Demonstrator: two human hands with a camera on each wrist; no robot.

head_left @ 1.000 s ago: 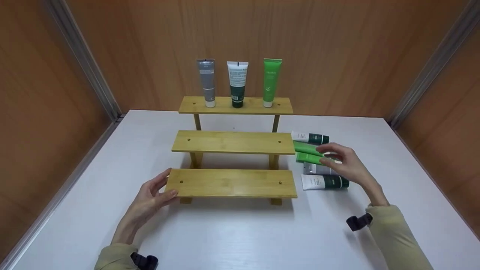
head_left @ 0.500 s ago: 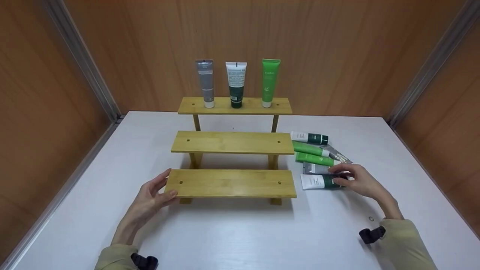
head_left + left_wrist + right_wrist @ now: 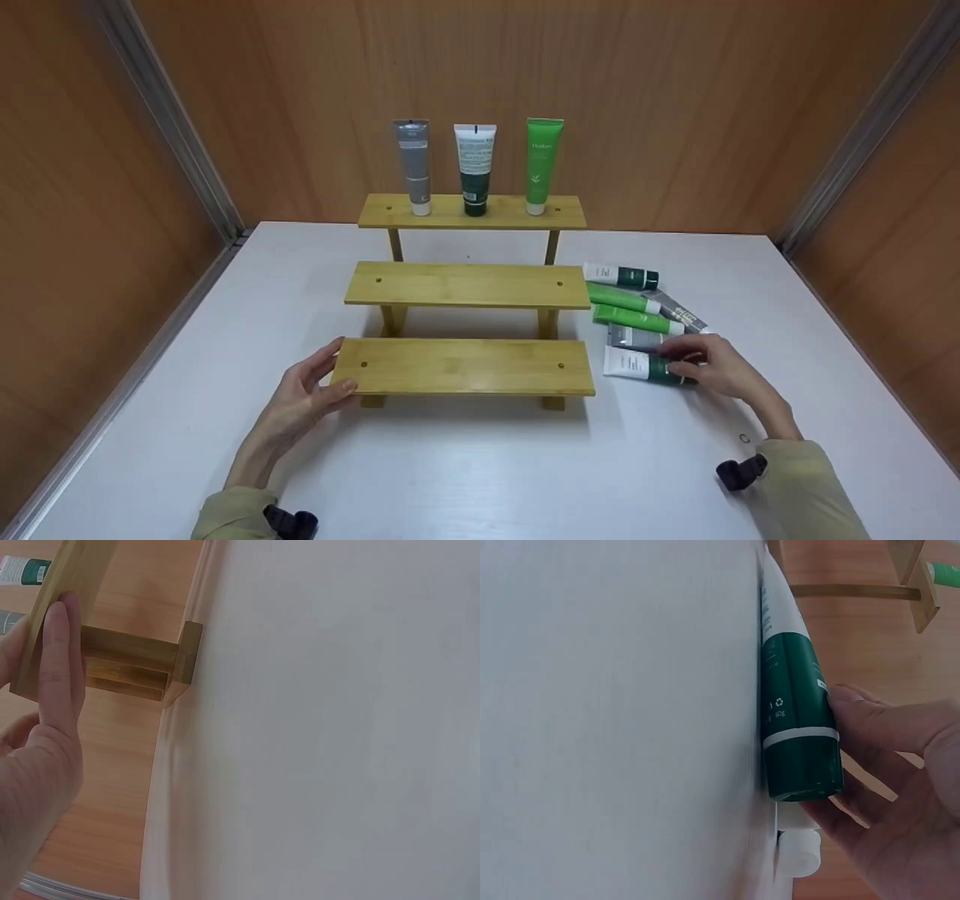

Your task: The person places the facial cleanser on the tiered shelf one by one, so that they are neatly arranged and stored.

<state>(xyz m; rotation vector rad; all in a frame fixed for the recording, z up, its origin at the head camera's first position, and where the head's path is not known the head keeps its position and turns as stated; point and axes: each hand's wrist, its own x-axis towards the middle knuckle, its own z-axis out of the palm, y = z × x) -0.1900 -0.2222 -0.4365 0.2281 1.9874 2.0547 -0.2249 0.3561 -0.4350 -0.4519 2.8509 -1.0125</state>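
Bench point(image 3: 465, 480) carries a three-step wooden rack point(image 3: 469, 285); the left hand point(image 3: 300, 401) grips its near-left corner. At right, the right hand point(image 3: 712, 367) pinches the cap end of the nearest white-and-green tube point(image 3: 637, 365), lying flat. Pickup seems underway; next it needs lifting and upending.

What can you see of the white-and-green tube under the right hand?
The tube is soft-looking plastic, white at its crimped end, dark green toward the cap, with a thin white band and small print. It lies flat on the white table, nearest of the loose tubes, just right of the lowest shelf, cap end pointing right. The right hand pinches its cap end; the wrist view shows a thumb on the green part.
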